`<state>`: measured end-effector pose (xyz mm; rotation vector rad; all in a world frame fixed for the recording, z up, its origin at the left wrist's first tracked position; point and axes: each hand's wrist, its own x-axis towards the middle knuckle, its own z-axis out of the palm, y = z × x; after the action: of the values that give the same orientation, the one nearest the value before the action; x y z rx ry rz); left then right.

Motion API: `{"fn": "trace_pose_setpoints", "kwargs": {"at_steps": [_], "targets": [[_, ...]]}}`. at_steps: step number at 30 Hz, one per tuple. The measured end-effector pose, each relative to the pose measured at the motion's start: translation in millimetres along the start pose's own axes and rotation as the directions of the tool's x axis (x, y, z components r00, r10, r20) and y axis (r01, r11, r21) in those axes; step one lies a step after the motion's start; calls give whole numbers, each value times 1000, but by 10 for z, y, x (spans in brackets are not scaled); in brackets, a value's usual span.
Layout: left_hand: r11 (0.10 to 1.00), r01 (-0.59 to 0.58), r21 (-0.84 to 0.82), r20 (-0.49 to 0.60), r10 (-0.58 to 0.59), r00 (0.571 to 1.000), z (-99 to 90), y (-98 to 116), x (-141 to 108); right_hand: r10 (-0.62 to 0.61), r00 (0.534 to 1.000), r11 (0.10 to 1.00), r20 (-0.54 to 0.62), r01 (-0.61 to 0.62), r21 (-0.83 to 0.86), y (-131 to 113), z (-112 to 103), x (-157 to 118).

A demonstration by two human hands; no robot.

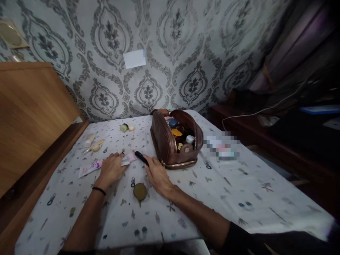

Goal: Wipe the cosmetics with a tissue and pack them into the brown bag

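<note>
My left hand (113, 169) is closed over a pink and white tube (90, 168) lying on the patterned cloth. Close to its right, my right hand (156, 173) grips a slim black tube (141, 157), its tip pointing up and left. Beside that hand stands a brown leather bag (166, 141), unzipped, with a blue round item (172, 123), a yellow item (176, 132) and a white-capped item (190, 139) inside. A round olive-coloured object (140, 191) lies between my forearms.
Left on the cloth lie a cream tube (89, 140) and a beige item (97, 145); small round containers (124, 127) sit farther back. A blurred item (224, 146) lies right of the bag. A wooden panel (34, 117) borders the left; a patterned wall (164, 71) rises behind.
</note>
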<state>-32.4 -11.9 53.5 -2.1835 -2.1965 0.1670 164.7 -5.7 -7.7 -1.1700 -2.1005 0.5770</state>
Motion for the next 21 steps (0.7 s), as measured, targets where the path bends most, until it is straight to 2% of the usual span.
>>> {"fn": "trace_pose_setpoints", "kwargs": {"at_steps": [5, 11, 13, 15, 18, 21], "targets": [[1000, 11, -25, 40, -10, 999, -22, -14, 16, -33, 998, 979, 50, 42, -198, -51, -6, -16], [993, 60, -107, 79, -51, 996, -85, -23, -4, -39, 994, 976, 105, 61, -209, -85, -40, -20], [985, 74, -158, 80, -62, 995, -90, -56, -1, -46, 995, 982, 92, 62, -176, -90, -43, -23], [970, 45, -237, 41, -37, 998, -78, -90, 5, -52, 998, 993, 34, 56, -105, -94, -49, -20], [897, -132, -421, -94, 102, 990, -33, -93, 4, -44, 997, 989, -63, 53, 138, -104, -75, 0], [784, -306, -540, -194, 239, 952, 10, 3, -26, -1, 1000, 864, 4, -2, 504, -117, -105, 29]]}}
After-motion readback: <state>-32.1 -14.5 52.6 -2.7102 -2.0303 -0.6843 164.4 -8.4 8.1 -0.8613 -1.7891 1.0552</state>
